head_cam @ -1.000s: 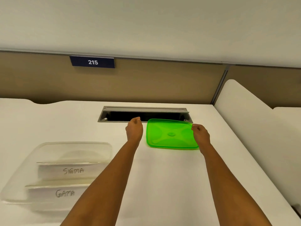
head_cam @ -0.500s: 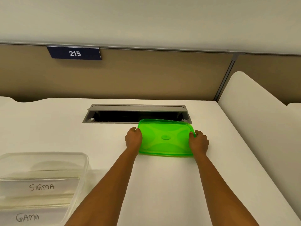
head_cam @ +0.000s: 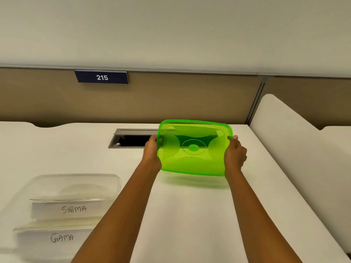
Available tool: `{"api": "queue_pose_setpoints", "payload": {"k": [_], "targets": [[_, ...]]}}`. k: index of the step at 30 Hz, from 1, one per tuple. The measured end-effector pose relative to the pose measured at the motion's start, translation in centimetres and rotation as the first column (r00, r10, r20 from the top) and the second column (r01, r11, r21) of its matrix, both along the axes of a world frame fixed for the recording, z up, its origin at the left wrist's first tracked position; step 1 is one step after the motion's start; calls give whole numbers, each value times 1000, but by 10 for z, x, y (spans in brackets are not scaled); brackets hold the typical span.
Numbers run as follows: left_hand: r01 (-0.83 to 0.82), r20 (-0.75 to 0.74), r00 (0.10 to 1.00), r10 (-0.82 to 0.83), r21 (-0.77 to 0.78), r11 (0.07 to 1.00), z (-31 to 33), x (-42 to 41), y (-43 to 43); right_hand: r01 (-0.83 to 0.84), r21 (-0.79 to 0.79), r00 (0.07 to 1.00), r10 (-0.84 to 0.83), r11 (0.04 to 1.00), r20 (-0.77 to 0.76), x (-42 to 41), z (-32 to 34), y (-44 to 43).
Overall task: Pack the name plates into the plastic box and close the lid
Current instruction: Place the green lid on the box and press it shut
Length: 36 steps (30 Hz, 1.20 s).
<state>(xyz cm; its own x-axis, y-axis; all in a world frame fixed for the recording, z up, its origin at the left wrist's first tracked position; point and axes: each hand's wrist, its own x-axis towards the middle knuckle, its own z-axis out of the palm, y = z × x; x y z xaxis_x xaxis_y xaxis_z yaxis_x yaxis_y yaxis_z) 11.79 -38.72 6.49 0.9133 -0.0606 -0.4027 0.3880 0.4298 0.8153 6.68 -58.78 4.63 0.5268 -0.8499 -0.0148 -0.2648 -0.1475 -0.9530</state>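
A translucent green lid hangs tilted above the white desk, its far edge raised. My left hand grips its left edge and my right hand grips its right edge. The clear plastic box stands open at the lower left of the desk. Inside it two white name plates stand upright: one marked SIGMA and, nearer me, one marked GAMA.
A grey cable hatch lies open in the desk behind the lid. A beige partition with a blue sign 215 runs along the back. A white divider panel borders the desk on the right.
Both hands closed on the lid's side edges and lifted it off the desk, tilting it toward me. The view shifted, so the box sits further into the frame.
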Motion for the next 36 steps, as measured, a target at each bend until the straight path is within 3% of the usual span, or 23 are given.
{"api": "queue_pose_setpoints", "payload": {"k": [3,6,12,17,22,24,28,32,36], "targets": [[-80,13,997,82,-134,988,20,-11,19,9,149,996,-22,989,83,-11,26,27],[-132,37,988,147,-276,952,34,-20,45,-183,537,906,-71,823,416,-25,41,50],[-142,48,982,180,-434,890,47,-45,104,-434,527,767,-7,731,642,-49,55,83],[-71,78,991,109,-386,920,54,-61,164,-587,505,708,98,632,700,-64,51,130],[44,142,990,-2,-296,954,57,-76,225,-580,566,752,117,586,649,-70,45,171],[97,214,976,-34,-294,951,55,-78,246,-576,560,787,217,596,578,-72,44,190],[133,279,959,-48,-295,946,51,-78,283,-668,481,739,433,568,516,-68,42,222],[181,328,940,-92,-252,951,47,-79,312,-675,357,738,570,646,362,-69,46,249],[194,328,934,-144,-127,973,34,-76,336,-604,295,797,565,740,212,-67,37,274]]}}
